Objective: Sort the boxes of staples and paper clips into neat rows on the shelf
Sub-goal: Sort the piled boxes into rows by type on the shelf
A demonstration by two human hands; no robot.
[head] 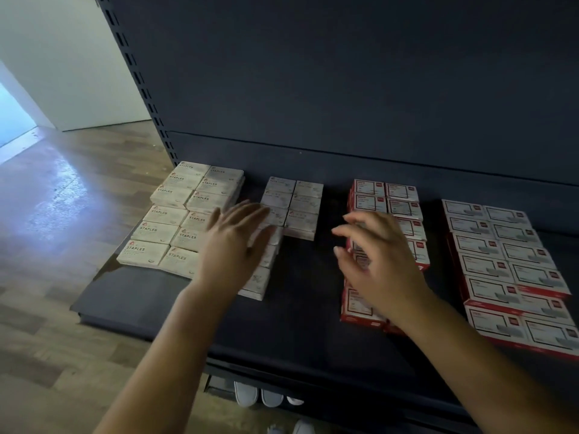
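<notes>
Dark shelf (313, 308): I see cream staples boxes (175, 214) left, red-white boxes (513, 264) right. Left hand (232, 245) flat, fingers released; right hand (379, 261) loosely curled, grasping nothing.

- Dark shelf (307, 314), flat, backed by a dark panel.
- Far left: cream boxes (175, 214) printed "STAPLES", lying flat in two columns, edges touching.
- Centre left: pale grey boxes (294, 205), two columns at the back, one column nearer the front edge.
- Centre right: red-and-white boxes (388, 198) in two columns.
- Far right: larger red-and-white boxes (507, 264), two columns reaching the shelf's front.
</notes>
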